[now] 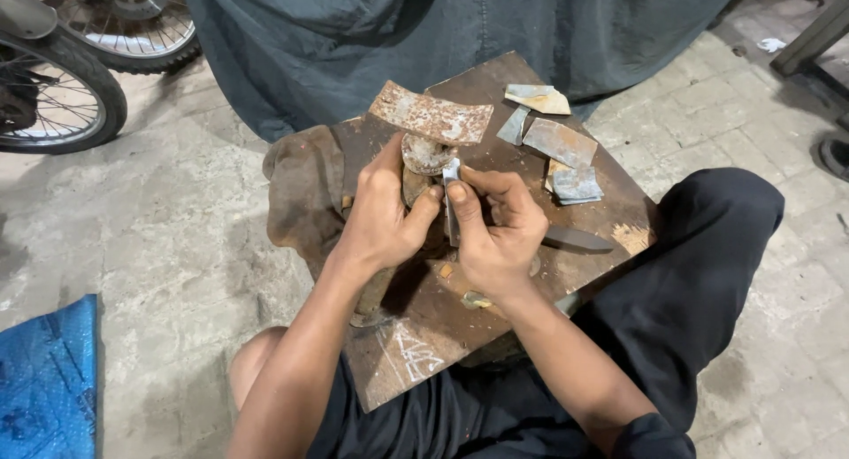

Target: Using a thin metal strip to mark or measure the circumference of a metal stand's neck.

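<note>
rusty plate (431, 116) blocks ahead — scraps (559, 142) right, floor (168, 238) open left

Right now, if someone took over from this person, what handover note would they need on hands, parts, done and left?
Left hand: closed around a rusty round part on the board.
Right hand: pinching a small metal strip upright against that part.
Nearby: rusty plate just behind the part; sheet scraps at the board's far right; a dark blade beside the right hand.
Done: strip held at the part.
Left: cannot tell from this view.
</note>
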